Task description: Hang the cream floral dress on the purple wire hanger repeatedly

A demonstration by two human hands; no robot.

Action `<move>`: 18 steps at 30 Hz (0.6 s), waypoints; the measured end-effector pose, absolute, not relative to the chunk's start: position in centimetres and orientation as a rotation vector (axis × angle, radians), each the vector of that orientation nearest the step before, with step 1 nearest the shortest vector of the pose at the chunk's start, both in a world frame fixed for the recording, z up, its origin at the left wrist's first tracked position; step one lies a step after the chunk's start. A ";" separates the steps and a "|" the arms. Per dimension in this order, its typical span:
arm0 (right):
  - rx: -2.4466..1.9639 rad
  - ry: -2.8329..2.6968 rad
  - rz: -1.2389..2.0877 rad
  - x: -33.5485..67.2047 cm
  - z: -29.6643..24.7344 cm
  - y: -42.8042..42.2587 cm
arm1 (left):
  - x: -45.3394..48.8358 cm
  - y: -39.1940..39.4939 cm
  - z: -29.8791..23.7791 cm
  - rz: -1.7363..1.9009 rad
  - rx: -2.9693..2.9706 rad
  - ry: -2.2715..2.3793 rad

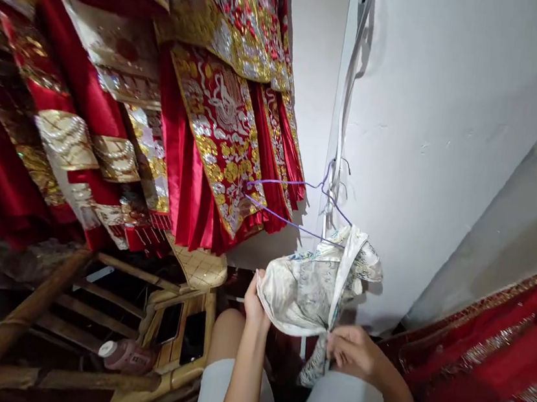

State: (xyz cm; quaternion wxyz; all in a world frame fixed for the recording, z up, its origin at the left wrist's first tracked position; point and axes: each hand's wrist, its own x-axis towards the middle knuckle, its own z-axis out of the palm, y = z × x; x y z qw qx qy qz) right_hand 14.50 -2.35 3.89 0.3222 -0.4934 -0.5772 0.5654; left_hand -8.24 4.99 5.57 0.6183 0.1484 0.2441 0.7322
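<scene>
Just below the purple wire hanger (295,183) and reaching past its right end: a pale patterned garment (299,293), seemingly draped from that end near a white strap (347,269). Probably light in weight; soft and limp along the strap and along the patterned fabric tail (313,366) dangling lowest, rather firmer at the rounded, cup-like panel. Likely to fold or twist if lifted by the tail alone; perhaps slightly slippery, hard to judge. Not brittle, though probably best spared any hard tug at strap or seams. Better held by the panel's rim and by the gathered join of strap and tail. In left hand (259,301), below the hanger's left half: the panel's outer edge, held in a narrow curl, with fingers partly hidden behind cloth. In right hand (352,351), below and right of the hanger: a close pinch at the gathered join, apparently on cloth, exact contact too small to tell. Beyond the hanger, leftward: red embroidered skirt (223,150). Well below, also leftward: bamboo stool (181,376).
</scene>
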 end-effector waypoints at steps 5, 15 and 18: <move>-1.263 -1.302 1.152 13.3 7.0 -0.9 | -5.3 1.3 8.9 1.589 0.837 0.496; -1.016 -0.644 1.608 11.1 10.0 0.4 | -4.8 -2.7 13.2 1.168 2.008 0.603; -0.986 -0.770 1.827 11.7 12.3 -0.5 | -6.2 -0.5 14.6 1.281 1.973 0.666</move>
